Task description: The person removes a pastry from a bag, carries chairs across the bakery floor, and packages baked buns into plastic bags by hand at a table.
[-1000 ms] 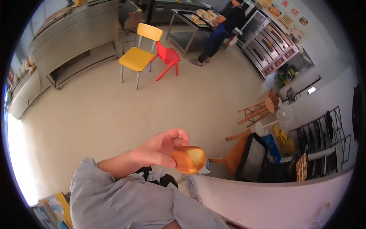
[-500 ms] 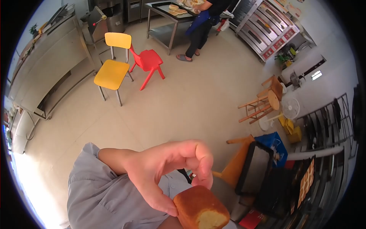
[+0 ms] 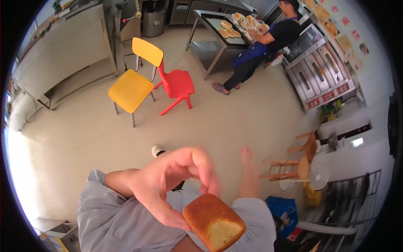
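My left hand [image 3: 176, 180] reaches in from the left sleeve and holds a small golden-brown piece of bread [image 3: 205, 214] between thumb and fingertips. One corner of the bread is broken or bitten, showing a pale yellow inside. On the right, my right hand [image 3: 247, 157] is raised above its grey sleeve, away from the bread. It is smeared by motion, so its fingers cannot be made out.
A yellow chair [image 3: 131, 90] and a red chair [image 3: 178, 84] stand ahead on the floor. Beyond them, a person [image 3: 268, 46] works at a metal table [image 3: 212, 52] with bread. Ovens [image 3: 319, 75], wooden stools [image 3: 303, 168], a fan [image 3: 318, 177] and a blue crate [image 3: 282, 214] are rightward.
The view has shifted and turned. My left hand and the bread are closer to the camera than in the earliest frame. My right hand has come into view on the right.
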{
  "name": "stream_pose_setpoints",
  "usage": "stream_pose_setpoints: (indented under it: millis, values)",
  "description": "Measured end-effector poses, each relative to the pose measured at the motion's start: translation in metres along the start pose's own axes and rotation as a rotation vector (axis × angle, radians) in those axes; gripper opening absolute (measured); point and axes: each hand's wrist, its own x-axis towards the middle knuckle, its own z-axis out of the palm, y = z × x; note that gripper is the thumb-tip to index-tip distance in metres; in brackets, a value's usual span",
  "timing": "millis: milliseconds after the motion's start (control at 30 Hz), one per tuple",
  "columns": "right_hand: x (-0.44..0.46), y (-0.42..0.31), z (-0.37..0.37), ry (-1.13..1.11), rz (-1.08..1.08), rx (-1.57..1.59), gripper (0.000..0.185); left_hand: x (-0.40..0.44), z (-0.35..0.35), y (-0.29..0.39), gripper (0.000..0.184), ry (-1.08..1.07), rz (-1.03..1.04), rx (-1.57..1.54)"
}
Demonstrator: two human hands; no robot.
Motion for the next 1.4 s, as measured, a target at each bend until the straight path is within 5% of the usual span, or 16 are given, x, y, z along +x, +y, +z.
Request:
stream_pose_setpoints:
  millis: [33, 100, 167, 233, 333, 600, 800, 867, 1067, 1200, 1400]
  values:
    - [0.023, 0.019, 0.011, 0.042, -0.205, -0.182, 0.032, 0.008, -0.016, 0.007, 0.065, 0.051, 0.019, 0.035]
    - [0.109, 0.082, 0.143, -0.307, -0.641, -0.832, 0.023, 0.027, -0.046, 0.018, 0.066, 0.075, 0.100, -0.002]
    - [-0.010, -0.072, 0.142, -0.424, -0.474, -0.320, 0.022, 0.040, -0.076, 0.037, 0.065, 0.066, 0.107, -0.016]
    - [-0.041, -0.151, 0.148, -0.509, -0.526, -0.419, 0.027, 0.051, -0.103, 0.053, 0.063, 0.021, 0.126, 0.061]
    - [-0.012, -0.170, 0.180, -0.674, -0.370, -0.139, 0.028, 0.065, -0.138, 0.065, 0.062, 0.037, 0.191, 0.131]
    - [0.084, -0.272, 0.344, -0.873, -0.642, -0.525, 0.024, 0.064, -0.231, 0.098, 0.056, 0.412, 0.162, 0.033]
    - [0.135, -0.374, 0.506, -0.893, -1.231, -0.793, 0.019, 0.099, -0.305, 0.123, 0.052, 0.763, 0.249, 0.051]
    - [0.149, -0.392, 0.540, -0.968, -1.263, -0.851, 0.018, 0.116, -0.329, 0.131, 0.050, 0.827, 0.297, 0.088]
    - [0.188, -0.415, 0.604, -1.002, -1.990, -1.572, 0.031, 0.141, -0.383, 0.144, 0.044, 1.041, 0.396, 0.000]
    - [0.191, -0.411, 0.628, -1.039, -2.055, -1.779, 0.029, 0.149, -0.399, 0.148, 0.043, 0.995, 0.463, -0.302]
    - [0.232, -0.417, 0.590, -0.999, -1.623, -2.047, 0.034, 0.158, -0.412, 0.151, 0.049, 0.927, 0.486, -0.586]
